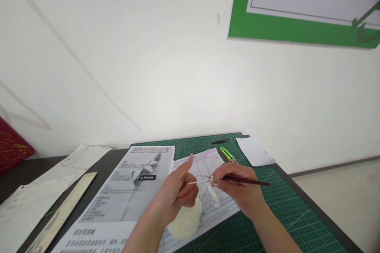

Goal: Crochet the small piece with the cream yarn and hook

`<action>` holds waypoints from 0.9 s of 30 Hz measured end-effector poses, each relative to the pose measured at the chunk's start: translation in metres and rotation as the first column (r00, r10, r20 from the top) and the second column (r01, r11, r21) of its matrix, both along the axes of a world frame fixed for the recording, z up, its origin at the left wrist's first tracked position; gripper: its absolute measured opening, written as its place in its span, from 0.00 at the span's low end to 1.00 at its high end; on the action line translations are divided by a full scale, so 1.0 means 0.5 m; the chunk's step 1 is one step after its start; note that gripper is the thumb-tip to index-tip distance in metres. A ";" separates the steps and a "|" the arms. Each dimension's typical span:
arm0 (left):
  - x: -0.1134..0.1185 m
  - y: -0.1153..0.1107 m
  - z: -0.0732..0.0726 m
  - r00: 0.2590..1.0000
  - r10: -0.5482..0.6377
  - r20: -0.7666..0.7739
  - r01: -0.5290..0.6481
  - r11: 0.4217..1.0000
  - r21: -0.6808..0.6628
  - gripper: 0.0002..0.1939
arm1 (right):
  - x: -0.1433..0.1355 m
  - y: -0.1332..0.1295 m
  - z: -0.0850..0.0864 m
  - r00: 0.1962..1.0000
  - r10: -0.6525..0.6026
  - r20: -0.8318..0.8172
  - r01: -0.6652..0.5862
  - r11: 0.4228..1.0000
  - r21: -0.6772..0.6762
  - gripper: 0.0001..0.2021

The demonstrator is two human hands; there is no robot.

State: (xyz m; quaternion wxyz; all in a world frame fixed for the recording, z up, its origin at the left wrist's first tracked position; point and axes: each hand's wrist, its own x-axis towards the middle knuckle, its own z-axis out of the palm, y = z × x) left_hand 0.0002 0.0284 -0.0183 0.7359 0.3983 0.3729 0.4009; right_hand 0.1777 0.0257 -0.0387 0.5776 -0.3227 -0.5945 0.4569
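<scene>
Yarn [192, 182] stretches between our two hands, above the desk. From the left, we have a red panel [13, 146] by the wall, then handwritten sheets [84, 156] and a pale ruler [63, 209] lying slantwise. Beside it a printed page [114, 197] with a picture lies partly on the mat. Our left hand [179, 189] has its thumb raised and its other fingers curled closed round the yarn. Just below it sits a cream ball [187, 221], on a ruled form [202, 162]. A white strip [214, 195] hangs from under our right hand [237, 182], whose thumb and fingers are pinched closed on a dark stick [252, 181]; its tip we cannot make out. Behind that hand lie a black tool [221, 141] and a green cutter [227, 153], then blank paper [255, 151] overlapping the edge of the green mat [291, 205].
</scene>
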 end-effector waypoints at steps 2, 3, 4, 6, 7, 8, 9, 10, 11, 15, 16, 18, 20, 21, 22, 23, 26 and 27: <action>-0.001 -0.006 0.012 0.996 -0.001 0.094 0.004 1.000 -0.028 0.35 | -0.003 -0.001 0.002 0.994 -0.049 0.097 0.044 0.997 0.058 0.05; 0.000 -0.010 0.017 0.990 0.026 0.140 -0.023 0.999 -0.026 0.34 | -0.005 -0.002 0.003 0.989 -0.065 0.133 0.054 0.995 0.081 0.05; 0.004 -0.013 0.019 0.981 0.064 0.181 -0.061 0.998 -0.019 0.33 | -0.007 -0.002 0.003 0.985 -0.078 0.155 0.064 0.993 0.096 0.05; 0.014 -0.018 0.019 0.961 0.145 0.234 -0.149 0.989 -0.002 0.30 | -0.012 -0.002 0.003 0.979 -0.122 0.165 0.105 0.989 0.108 0.05; 0.021 -0.019 0.016 0.952 0.186 0.244 -0.194 0.981 0.007 0.26 | -0.014 -0.003 0.002 0.975 -0.157 0.157 0.141 0.984 0.109 0.05; 0.028 -0.020 0.013 0.944 0.224 0.241 -0.236 0.972 0.018 0.22 | -0.016 -0.003 0.000 0.969 -0.200 0.145 0.185 0.977 0.111 0.05; 0.035 -0.021 0.009 0.939 0.259 0.225 -0.274 0.961 0.035 0.18 | -0.018 -0.004 -0.002 0.961 -0.242 0.136 0.226 0.966 0.122 0.06; 0.041 -0.023 0.005 0.936 0.292 0.199 -0.308 0.949 0.058 0.15 | -0.020 -0.005 -0.003 0.951 -0.280 0.128 0.261 0.954 0.147 0.06; 0.047 -0.025 0.002 0.932 0.321 0.168 -0.338 0.937 0.088 0.13 | -0.022 -0.006 -0.005 0.942 -0.311 0.124 0.286 0.940 0.184 0.07; 0.065 -0.036 -0.005 0.914 0.402 0.057 -0.404 0.887 0.224 0.12 | -0.030 -0.010 -0.009 0.924 -0.356 0.139 0.295 0.896 0.332 0.10; 0.069 -0.038 -0.006 0.911 0.410 0.033 -0.405 0.880 0.249 0.15 | -0.032 -0.011 -0.010 0.922 -0.359 0.142 0.294 0.892 0.344 0.10; 0.075 -0.040 -0.009 0.906 0.424 -0.016 -0.401 0.869 0.290 0.20 | -0.035 -0.012 -0.011 0.919 -0.366 0.145 0.294 0.883 0.366 0.10; 0.077 -0.040 -0.013 0.897 0.440 -0.052 -0.401 0.856 0.327 0.24 | -0.036 -0.013 -0.012 0.921 -0.366 0.135 0.290 0.873 0.392 0.11; 0.077 -0.039 -0.016 0.892 0.448 -0.062 -0.403 0.848 0.344 0.25 | -0.036 -0.014 -0.014 0.925 -0.358 0.129 0.283 0.873 0.396 0.11; 0.076 -0.038 -0.017 0.889 0.454 -0.067 -0.403 0.842 0.357 0.26 | -0.035 -0.015 -0.015 0.930 -0.346 0.124 0.274 0.878 0.394 0.12; 0.074 -0.037 -0.018 0.888 0.455 -0.067 -0.403 0.839 0.365 0.27 | -0.035 -0.016 -0.015 0.936 -0.329 0.123 0.261 0.886 0.382 0.12; 0.068 -0.036 -0.015 0.891 0.452 -0.049 -0.405 0.838 0.365 0.27 | -0.035 -0.017 -0.015 0.951 -0.284 0.125 0.229 0.913 0.337 0.15; 0.067 -0.036 -0.013 0.892 0.451 -0.039 -0.408 0.839 0.360 0.25 | -0.035 -0.017 -0.013 0.954 -0.279 0.111 0.230 0.916 0.328 0.15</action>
